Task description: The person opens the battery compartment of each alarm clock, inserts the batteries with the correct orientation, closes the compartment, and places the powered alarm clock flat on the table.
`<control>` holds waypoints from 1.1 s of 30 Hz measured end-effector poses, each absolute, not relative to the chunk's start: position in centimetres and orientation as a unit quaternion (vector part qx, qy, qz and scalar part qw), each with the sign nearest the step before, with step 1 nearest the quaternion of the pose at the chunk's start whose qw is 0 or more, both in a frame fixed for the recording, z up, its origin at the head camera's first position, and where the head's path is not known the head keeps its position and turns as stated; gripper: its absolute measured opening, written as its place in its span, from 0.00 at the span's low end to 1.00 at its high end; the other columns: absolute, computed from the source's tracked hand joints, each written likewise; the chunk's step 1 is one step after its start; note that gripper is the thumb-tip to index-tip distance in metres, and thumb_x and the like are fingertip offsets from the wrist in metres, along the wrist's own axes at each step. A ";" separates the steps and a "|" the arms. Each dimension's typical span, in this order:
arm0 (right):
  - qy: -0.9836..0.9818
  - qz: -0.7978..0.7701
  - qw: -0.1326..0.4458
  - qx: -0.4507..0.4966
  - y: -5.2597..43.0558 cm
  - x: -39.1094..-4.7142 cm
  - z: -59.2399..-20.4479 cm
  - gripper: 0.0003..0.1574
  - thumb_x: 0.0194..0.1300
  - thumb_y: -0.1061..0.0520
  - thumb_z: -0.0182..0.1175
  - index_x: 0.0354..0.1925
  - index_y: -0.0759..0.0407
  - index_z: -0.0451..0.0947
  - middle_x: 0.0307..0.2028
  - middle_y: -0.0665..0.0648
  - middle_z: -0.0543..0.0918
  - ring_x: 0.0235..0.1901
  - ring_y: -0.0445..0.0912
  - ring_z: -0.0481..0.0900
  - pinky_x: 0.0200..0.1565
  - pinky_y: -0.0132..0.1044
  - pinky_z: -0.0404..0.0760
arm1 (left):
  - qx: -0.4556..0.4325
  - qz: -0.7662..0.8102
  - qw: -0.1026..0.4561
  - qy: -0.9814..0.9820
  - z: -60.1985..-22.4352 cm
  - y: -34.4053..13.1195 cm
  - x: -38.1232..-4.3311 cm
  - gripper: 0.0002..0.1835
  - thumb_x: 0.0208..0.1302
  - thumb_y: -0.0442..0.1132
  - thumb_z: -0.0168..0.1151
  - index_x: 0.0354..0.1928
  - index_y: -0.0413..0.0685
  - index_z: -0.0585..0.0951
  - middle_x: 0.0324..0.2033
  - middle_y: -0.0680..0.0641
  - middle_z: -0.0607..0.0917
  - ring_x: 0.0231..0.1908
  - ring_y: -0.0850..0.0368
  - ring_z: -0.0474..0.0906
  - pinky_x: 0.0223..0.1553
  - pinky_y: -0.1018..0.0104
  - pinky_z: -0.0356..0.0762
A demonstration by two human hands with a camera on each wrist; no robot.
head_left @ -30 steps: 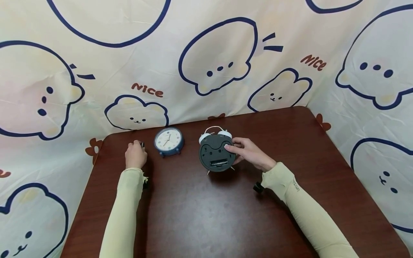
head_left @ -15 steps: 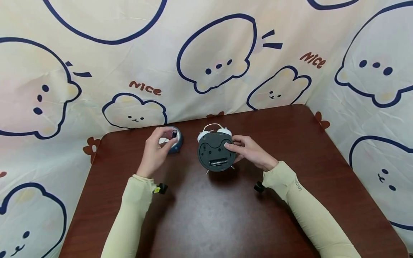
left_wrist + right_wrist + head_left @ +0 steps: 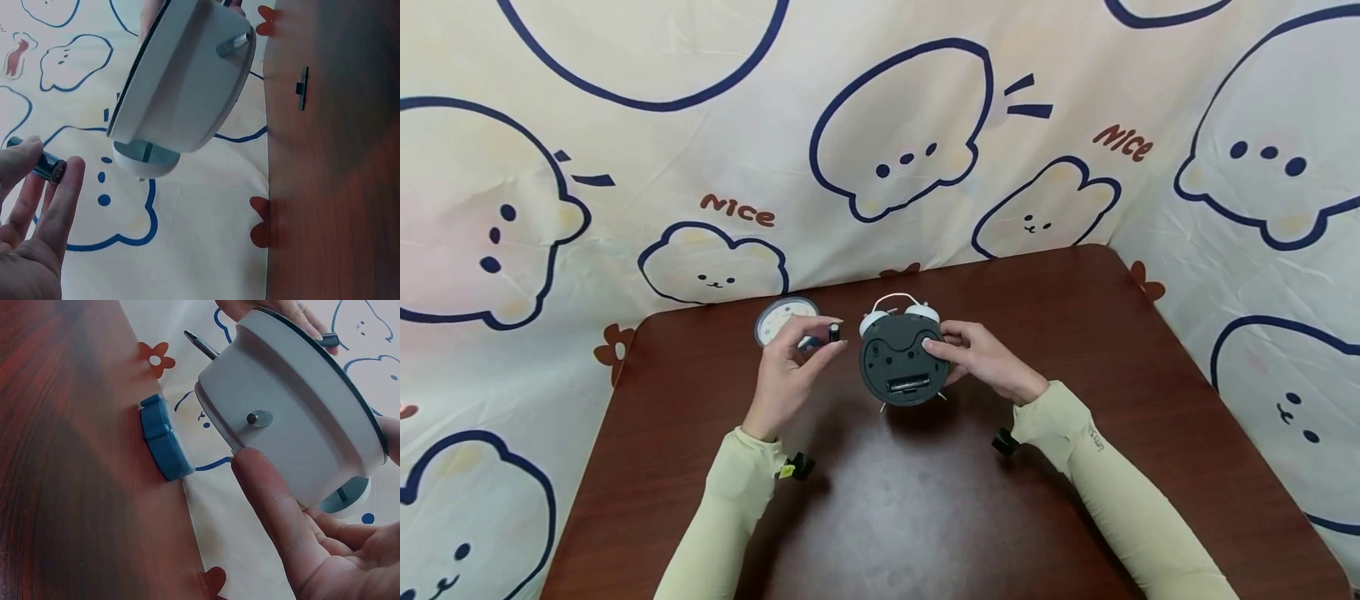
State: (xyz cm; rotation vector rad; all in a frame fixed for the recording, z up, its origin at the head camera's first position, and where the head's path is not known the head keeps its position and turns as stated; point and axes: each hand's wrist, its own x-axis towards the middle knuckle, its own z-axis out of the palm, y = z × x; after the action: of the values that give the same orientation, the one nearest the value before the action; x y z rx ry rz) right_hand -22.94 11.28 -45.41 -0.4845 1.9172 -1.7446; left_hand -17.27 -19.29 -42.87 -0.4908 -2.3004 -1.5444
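Note:
In the head view my left hand (image 3: 781,379) pinches a small dark battery (image 3: 833,333) between thumb and fingertips, a little left of a twin-bell alarm clock. My right hand (image 3: 988,362) grips that alarm clock (image 3: 904,342) by its right side, thumb on the dark back. Its back faces me, with the white bells and handle on top. The battery slot (image 3: 908,383) low on the back is uncovered; whether a battery lies in it I cannot tell. In the left wrist view, the battery (image 3: 50,167) stays apart from the clock's white casing (image 3: 194,75).
A blue round clock (image 3: 771,321) stands on the table behind my left hand, partly hidden by it. A thin dark strip with a tab (image 3: 302,89), like a battery cover, lies on the brown table (image 3: 880,517). Patterned cloth (image 3: 700,150) hangs along the back and sides.
My left hand has come from the far left, past the front of the blue clock, to near the alarm clock, carrying the battery. The right hand and alarm clock have stayed almost still.

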 end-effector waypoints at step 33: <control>0.700 -0.647 0.242 -0.179 11.7 -23.2 -45.5 0.26 0.77 0.50 0.59 0.61 0.68 0.74 0.46 0.64 0.88 0.36 0.52 0.91 0.42 0.50 0.90 | -0.153 -0.623 0.102 -0.761 -42.4 -18.4 -16.5 0.18 0.68 0.36 0.71 0.59 0.46 0.84 0.45 0.41 0.89 0.44 0.53 0.86 0.45 0.68 0.85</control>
State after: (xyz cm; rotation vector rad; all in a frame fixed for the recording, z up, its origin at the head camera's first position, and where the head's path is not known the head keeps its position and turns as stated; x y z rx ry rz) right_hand -23.22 11.67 -45.45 -0.4882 1.9153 -1.7704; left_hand -16.47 -18.37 -42.42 -0.4529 -2.2456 -1.8379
